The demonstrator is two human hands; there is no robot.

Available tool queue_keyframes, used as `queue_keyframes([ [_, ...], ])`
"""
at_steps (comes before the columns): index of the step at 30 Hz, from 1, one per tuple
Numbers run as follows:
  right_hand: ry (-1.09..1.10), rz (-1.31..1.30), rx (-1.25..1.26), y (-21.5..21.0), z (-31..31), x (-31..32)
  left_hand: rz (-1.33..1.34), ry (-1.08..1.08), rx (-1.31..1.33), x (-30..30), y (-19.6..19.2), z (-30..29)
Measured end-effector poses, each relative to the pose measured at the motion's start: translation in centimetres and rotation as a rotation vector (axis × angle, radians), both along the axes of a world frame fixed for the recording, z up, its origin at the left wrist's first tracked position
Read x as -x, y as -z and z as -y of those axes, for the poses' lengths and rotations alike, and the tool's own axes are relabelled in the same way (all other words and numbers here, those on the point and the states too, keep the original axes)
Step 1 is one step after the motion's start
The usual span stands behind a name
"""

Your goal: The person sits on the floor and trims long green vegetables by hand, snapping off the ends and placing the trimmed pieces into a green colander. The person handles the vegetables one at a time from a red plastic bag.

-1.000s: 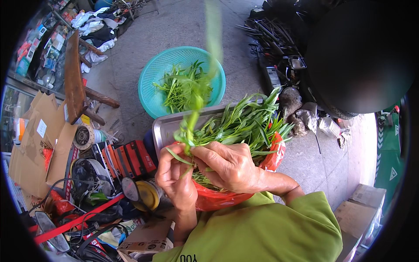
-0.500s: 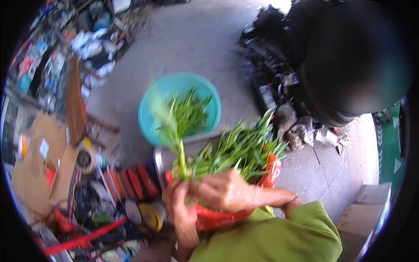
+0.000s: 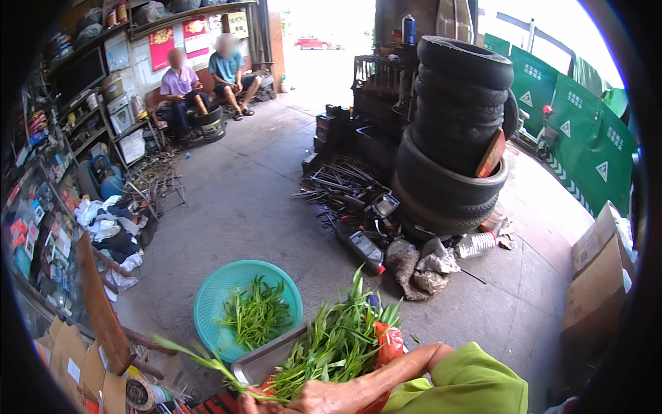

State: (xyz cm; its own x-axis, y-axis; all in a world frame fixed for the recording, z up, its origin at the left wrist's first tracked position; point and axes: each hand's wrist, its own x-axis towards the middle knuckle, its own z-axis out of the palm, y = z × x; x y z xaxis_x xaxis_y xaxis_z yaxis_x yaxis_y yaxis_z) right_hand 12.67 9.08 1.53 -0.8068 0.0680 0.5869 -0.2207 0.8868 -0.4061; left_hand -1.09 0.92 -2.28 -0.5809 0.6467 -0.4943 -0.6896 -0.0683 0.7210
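Observation:
Near the lower edge, my left hand [image 3: 247, 404] is closed around a leafy green stalk [image 3: 224, 372], whose tip points up and to the left. My right hand [image 3: 321, 399] is closed too, its fingers at the stalk's lower end beside the left hand. Both hands are partly cut off by the picture's edge. Just beyond them, a heap of long-leaved greens [image 3: 331, 341] lies in a red plastic bag [image 3: 390, 343] over a metal tray [image 3: 254, 370]. Past the tray stands a turquoise plastic basket [image 3: 205, 319] with a smaller pile of picked greens [image 3: 256, 314] inside.
Stacked tires [image 3: 452, 186] stand ahead to the right, with tools, a dark bottle [image 3: 365, 250] and rags before them. A wooden board [image 3: 103, 303] and cardboard [image 3: 83, 369] are at left, cardboard boxes [image 3: 598, 276] at right. Two people [image 3: 181, 86] sit at the back.
The view has tilted up, so my hands, the basket and the greens sit lower in the picture. The stalk, upright before, now leans to the left.

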Motion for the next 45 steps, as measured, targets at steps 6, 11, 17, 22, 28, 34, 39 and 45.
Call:
queue_keyframes([
  [6, 0.092, -0.076, -0.049, -2.5, -1.3, 0.3, -0.132, -0.069, -0.354, 2.2, 0.3, 0.6],
  [11, 0.252, -0.208, -0.310, -5.1, -6.9, 4.4, -0.971, -0.151, 0.055, 3.1, 0.7, 2.0],
  [17, 0.351, 0.107, -0.460, -0.1, -16.4, 12.2, -0.158, -0.270, -0.302, 3.6, -0.1, 2.8],
  [22, 0.458, 0.391, -0.450, 3.2, -16.8, 12.6, -0.244, -0.184, -0.299, 4.0, 1.0, 3.7],
  [28, -0.039, -0.255, -0.262, -0.8, -8.1, 9.1, -0.542, -0.085, -0.025, 2.6, -1.7, 2.5],
  [34, -0.080, -0.121, -0.557, 2.6, -5.6, 6.0, -0.780, 0.207, -0.109, 2.9, 0.4, 2.9],
  [39, -0.072, -0.072, -0.619, 3.1, -4.9, 5.3, -0.853, 0.286, 0.023, 2.1, -1.4, 3.6],
  [45, -0.076, -0.016, -0.602, 3.4, -3.9, 4.7, -1.076, 0.372, -0.017, 2.5, -0.3, 3.9],
])
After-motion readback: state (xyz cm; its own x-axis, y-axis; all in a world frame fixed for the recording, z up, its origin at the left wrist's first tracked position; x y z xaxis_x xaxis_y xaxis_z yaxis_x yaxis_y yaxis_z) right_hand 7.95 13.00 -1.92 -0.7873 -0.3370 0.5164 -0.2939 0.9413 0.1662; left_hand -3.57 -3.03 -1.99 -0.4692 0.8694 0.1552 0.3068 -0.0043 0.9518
